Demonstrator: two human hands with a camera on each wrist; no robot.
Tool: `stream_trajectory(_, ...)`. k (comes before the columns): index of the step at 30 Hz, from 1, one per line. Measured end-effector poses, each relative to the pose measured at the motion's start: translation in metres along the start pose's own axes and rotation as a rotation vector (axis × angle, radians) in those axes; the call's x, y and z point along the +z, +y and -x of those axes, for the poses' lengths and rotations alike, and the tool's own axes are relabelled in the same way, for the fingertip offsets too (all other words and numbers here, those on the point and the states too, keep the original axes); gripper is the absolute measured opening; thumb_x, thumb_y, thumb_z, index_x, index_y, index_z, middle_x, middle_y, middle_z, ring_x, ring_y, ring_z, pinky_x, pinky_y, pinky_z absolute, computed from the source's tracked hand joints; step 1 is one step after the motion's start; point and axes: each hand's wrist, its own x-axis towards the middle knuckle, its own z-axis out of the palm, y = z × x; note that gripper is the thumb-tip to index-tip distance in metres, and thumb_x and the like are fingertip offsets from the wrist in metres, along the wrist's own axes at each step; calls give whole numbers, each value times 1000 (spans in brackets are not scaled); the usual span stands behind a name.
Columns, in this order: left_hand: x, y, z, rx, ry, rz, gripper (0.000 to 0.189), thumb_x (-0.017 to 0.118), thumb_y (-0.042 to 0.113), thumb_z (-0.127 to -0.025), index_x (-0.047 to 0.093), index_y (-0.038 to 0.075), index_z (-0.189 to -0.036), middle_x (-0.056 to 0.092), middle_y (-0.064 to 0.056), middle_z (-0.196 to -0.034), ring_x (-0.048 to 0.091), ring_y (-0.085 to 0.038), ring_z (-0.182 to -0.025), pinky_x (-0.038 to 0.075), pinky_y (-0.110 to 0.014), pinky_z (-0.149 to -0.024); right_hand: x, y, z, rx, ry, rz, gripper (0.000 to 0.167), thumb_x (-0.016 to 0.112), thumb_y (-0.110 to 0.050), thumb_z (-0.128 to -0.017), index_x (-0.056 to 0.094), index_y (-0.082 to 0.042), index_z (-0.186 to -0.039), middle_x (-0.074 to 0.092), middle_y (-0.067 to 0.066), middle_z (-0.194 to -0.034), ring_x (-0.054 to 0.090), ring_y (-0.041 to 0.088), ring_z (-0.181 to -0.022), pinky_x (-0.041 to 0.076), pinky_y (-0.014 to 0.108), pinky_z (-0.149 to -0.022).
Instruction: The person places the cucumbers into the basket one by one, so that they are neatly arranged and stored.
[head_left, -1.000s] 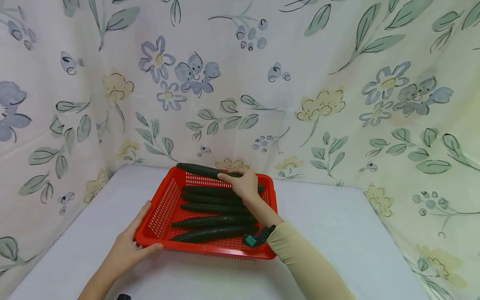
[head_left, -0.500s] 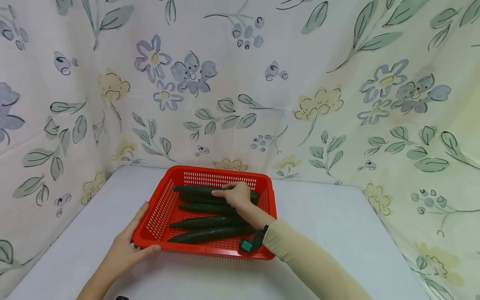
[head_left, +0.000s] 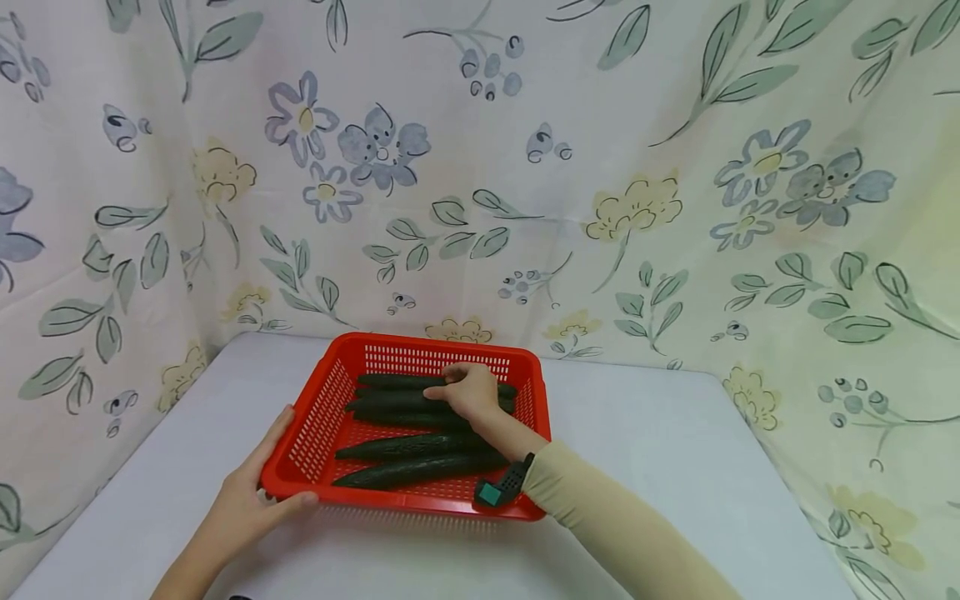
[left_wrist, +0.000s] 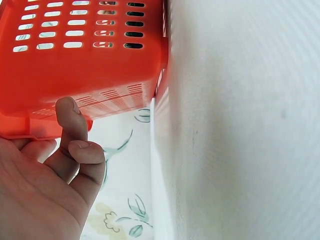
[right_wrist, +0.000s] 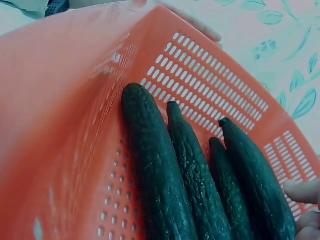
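Note:
A red plastic basket (head_left: 408, 498) holds several long dark green cucumbers (head_left: 412, 446), lying crosswise in the head view. My left hand (head_left: 243, 504) grips the basket's near left corner, thumb on the front rim and fingers along the left side. In the left wrist view, its fingers (left_wrist: 89, 152) curl below the rim. Inside the basket my right hand (head_left: 474, 396) pinches one cucumber (head_left: 393, 402) by its right half, low over the others at the back. The right wrist view shows that cucumber (right_wrist: 257, 177) at the right of the row, near the fingertips (right_wrist: 302, 192).
The basket stands on a white-covered table (head_left: 637, 450). A floral curtain (head_left: 465, 275) hangs behind the table and along its left side. My right forearm, with a dark wrist strap (head_left: 502, 485), crosses the basket's right front edge.
My right hand has brought the pinched cucumber from above the basket's back rim down into the basket and toward the front, among the others. My left hand keeps its grip on the corner.

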Motion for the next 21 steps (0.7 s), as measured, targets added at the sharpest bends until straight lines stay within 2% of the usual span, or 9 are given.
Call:
stream_trajectory(4, 0, 0, 2, -5, -5, 0, 121, 94, 23, -80, 15, 37, -171, 30, -14, -173, 28, 26, -128, 50, -19, -90, 0, -1, 1, -19, -12, 19, 44, 96, -20, -80, 79, -3, -117, 75, 11, -113, 67, 29, -108, 58, 45, -90)
stream_trajectory(8, -1, 0, 1, -20, -9, -20, 120, 93, 25, -81, 15, 38, -171, 30, -10, -173, 33, 20, -132, 50, -21, -92, 0, -3, 1, -25, -33, 22, 47, 95, -22, -80, 78, -3, -119, 75, 12, -115, 67, 28, -107, 59, 42, -89)
stream_trajectory(11, -1, -1, -1, -12, -4, -22, 120, 93, 25, -81, 15, 38, -171, 31, -10, -173, 32, 21, -132, 49, -20, -93, -3, -6, -2, -6, -78, -14, 52, 94, -26, -83, 75, -3, -125, 73, 11, -116, 66, 22, -93, 57, 36, -77)
stream_trajectory(15, 4, -2, -4, 2, -5, -2, 121, 94, 24, -80, 16, 34, -172, 31, -14, -172, 33, 21, -131, 50, -19, -92, -20, -15, -3, 20, -183, -108, 59, 88, -39, -89, 70, -8, -135, 70, 9, -117, 53, 16, -66, 46, 29, -59)
stream_trajectory(17, 7, -2, -5, -2, -9, 1, 121, 94, 25, -80, 16, 33, -172, 31, -15, -172, 41, 7, -138, 51, -20, -91, -33, -19, 1, 5, -225, -148, 58, 83, -47, -91, 70, -14, -137, 69, 7, -114, 45, 15, -58, 41, 27, -54)
stream_trajectory(18, 8, -2, -5, -7, -10, 1, 121, 94, 25, -80, 16, 33, -172, 32, -15, -172, 46, -4, -140, 51, -21, -91, -41, -21, 4, -10, -242, -168, 56, 81, -49, -92, 70, -16, -136, 68, 6, -111, 42, 14, -56, 38, 26, -52)
stream_trajectory(19, 8, -1, -5, -14, -12, -5, 121, 94, 26, -80, 16, 33, -172, 31, -15, -172, 48, -15, -142, 51, -22, -92, -49, -23, 8, -22, -248, -190, 54, 79, -52, -93, 70, -19, -136, 66, 5, -101, 39, 14, -54, 36, 26, -51)
stream_trajectory(20, 9, -1, -5, -21, -13, -8, 121, 94, 27, -80, 16, 34, -172, 31, -14, -173, 48, -24, -142, 50, -21, -92, -57, -23, 12, -43, -255, -212, 54, 78, -54, -94, 70, -21, -136, 65, 4, -99, 36, 14, -52, 33, 26, -49)
stream_trajectory(21, 9, -1, -5, -20, -10, -9, 121, 94, 27, -80, 16, 35, -172, 31, -13, -173, 48, -23, -143, 49, -21, -93, -66, -22, 16, -71, -254, -230, 52, 76, -53, -95, 70, -21, -136, 63, 5, -100, 35, 13, -51, 32, 25, -49)
